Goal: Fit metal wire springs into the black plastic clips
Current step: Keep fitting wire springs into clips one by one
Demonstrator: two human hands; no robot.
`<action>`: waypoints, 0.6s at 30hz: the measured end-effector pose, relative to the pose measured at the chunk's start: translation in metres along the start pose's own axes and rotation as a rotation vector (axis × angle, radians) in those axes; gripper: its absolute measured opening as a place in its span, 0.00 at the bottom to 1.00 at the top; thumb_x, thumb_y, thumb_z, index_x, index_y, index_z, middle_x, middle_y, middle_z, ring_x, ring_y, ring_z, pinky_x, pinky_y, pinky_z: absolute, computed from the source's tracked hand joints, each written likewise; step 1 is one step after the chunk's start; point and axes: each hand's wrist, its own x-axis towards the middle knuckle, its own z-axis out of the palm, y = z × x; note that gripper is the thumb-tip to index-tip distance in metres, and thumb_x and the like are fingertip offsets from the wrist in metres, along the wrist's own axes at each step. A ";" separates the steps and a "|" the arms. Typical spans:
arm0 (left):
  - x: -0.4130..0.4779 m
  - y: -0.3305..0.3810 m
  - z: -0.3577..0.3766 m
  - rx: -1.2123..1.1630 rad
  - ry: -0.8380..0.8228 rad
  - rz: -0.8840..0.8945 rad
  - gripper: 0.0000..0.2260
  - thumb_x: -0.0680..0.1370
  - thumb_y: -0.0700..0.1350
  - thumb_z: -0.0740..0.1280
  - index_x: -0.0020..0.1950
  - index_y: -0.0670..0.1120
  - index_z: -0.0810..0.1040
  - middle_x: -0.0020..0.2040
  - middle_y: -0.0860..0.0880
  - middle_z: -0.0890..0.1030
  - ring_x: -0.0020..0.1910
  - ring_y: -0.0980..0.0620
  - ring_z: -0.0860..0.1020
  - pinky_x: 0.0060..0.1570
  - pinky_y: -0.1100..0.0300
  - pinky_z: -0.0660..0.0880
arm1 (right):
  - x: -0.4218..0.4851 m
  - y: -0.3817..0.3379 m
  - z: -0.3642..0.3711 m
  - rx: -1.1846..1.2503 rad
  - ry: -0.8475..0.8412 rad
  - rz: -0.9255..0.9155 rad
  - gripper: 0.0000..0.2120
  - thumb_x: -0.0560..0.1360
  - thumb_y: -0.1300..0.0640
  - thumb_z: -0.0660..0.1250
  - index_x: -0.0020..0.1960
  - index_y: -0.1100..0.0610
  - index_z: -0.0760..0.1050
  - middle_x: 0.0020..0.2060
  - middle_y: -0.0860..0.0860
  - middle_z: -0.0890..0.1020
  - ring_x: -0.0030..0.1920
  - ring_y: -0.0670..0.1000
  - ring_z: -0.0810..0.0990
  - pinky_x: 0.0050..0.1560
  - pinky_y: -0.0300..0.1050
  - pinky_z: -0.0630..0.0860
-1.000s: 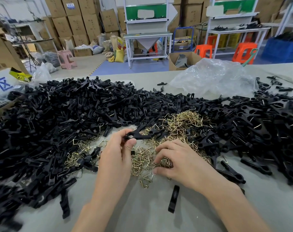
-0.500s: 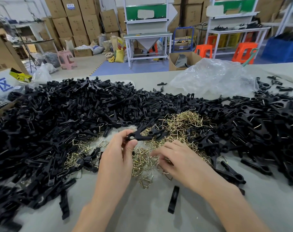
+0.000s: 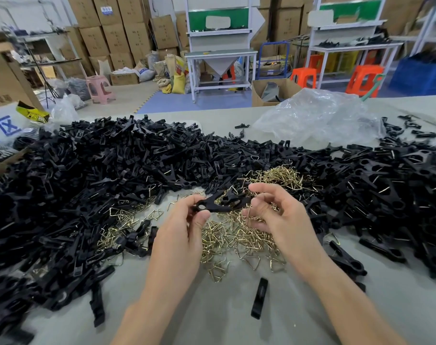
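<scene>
My left hand (image 3: pixel 184 227) pinches a black plastic clip (image 3: pixel 217 204) by its ringed end and holds it level above the table. My right hand (image 3: pixel 276 215) hangs just right of the clip, fingers curled, with a thin brass wire spring (image 3: pixel 248 215) pinched between thumb and forefinger. Under both hands lies a heap of brass wire springs (image 3: pixel 236 237). Large piles of black clips (image 3: pixel 87 185) spread over the left and right of the table.
A single black clip half (image 3: pixel 259 297) lies on the grey table (image 3: pixel 212 317) near the front. A crumpled clear plastic bag (image 3: pixel 316 115) sits at the back right. A cardboard box (image 3: pixel 2 80) stands at the far left edge.
My right hand has lifted off the spring heap with one spring and come up beside the clip. My left hand has kept the clip in about the same place.
</scene>
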 end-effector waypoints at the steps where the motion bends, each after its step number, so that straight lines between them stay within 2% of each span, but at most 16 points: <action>1: 0.000 0.001 0.000 0.005 -0.004 0.007 0.12 0.78 0.63 0.56 0.59 0.63 0.71 0.50 0.68 0.77 0.45 0.64 0.76 0.44 0.73 0.69 | 0.000 0.000 -0.001 0.030 0.011 0.015 0.11 0.81 0.64 0.66 0.57 0.50 0.81 0.41 0.45 0.81 0.46 0.53 0.87 0.46 0.42 0.84; 3: -0.001 0.002 0.000 0.016 -0.014 0.021 0.10 0.79 0.62 0.57 0.59 0.68 0.68 0.51 0.69 0.77 0.46 0.65 0.77 0.45 0.74 0.70 | 0.001 0.001 -0.002 0.070 0.028 0.037 0.10 0.80 0.65 0.67 0.56 0.52 0.81 0.39 0.44 0.82 0.43 0.53 0.87 0.44 0.41 0.83; 5: -0.001 0.002 0.001 0.024 -0.029 0.024 0.09 0.79 0.62 0.57 0.59 0.70 0.67 0.50 0.70 0.77 0.46 0.64 0.77 0.44 0.73 0.69 | 0.002 0.002 -0.003 0.065 0.035 0.041 0.10 0.79 0.65 0.68 0.55 0.52 0.82 0.41 0.48 0.82 0.42 0.52 0.86 0.44 0.41 0.83; 7: -0.001 0.001 0.002 0.035 -0.045 0.025 0.09 0.79 0.62 0.56 0.58 0.71 0.67 0.50 0.69 0.78 0.45 0.63 0.77 0.43 0.72 0.70 | 0.002 0.006 -0.004 -0.143 0.045 -0.023 0.11 0.78 0.63 0.70 0.54 0.48 0.82 0.43 0.48 0.84 0.44 0.48 0.86 0.47 0.39 0.82; 10: -0.002 0.002 0.002 0.057 -0.044 0.045 0.08 0.79 0.63 0.56 0.57 0.74 0.66 0.49 0.67 0.78 0.44 0.62 0.77 0.43 0.72 0.70 | 0.000 0.010 -0.006 -0.585 -0.021 -0.174 0.13 0.79 0.62 0.70 0.55 0.44 0.83 0.43 0.39 0.84 0.48 0.39 0.83 0.51 0.30 0.75; 13: -0.002 0.004 0.002 0.054 -0.040 0.051 0.08 0.78 0.63 0.56 0.56 0.75 0.66 0.48 0.67 0.78 0.44 0.59 0.77 0.43 0.70 0.71 | -0.002 0.013 -0.006 -0.725 -0.139 -0.228 0.14 0.82 0.61 0.65 0.63 0.47 0.81 0.49 0.34 0.83 0.54 0.32 0.79 0.54 0.23 0.70; 16: -0.003 0.005 0.002 0.039 -0.039 0.043 0.10 0.78 0.63 0.55 0.59 0.69 0.68 0.48 0.69 0.78 0.43 0.58 0.77 0.42 0.68 0.71 | -0.001 0.011 -0.009 -0.819 -0.085 -0.280 0.13 0.83 0.53 0.62 0.66 0.46 0.78 0.52 0.36 0.81 0.55 0.35 0.77 0.56 0.23 0.68; 18: -0.003 0.006 0.002 0.033 -0.038 0.034 0.12 0.78 0.62 0.56 0.61 0.66 0.69 0.48 0.71 0.78 0.43 0.58 0.77 0.43 0.67 0.72 | 0.000 0.007 -0.014 -0.976 -0.011 -0.326 0.11 0.82 0.48 0.62 0.61 0.45 0.78 0.49 0.38 0.79 0.51 0.39 0.74 0.57 0.30 0.69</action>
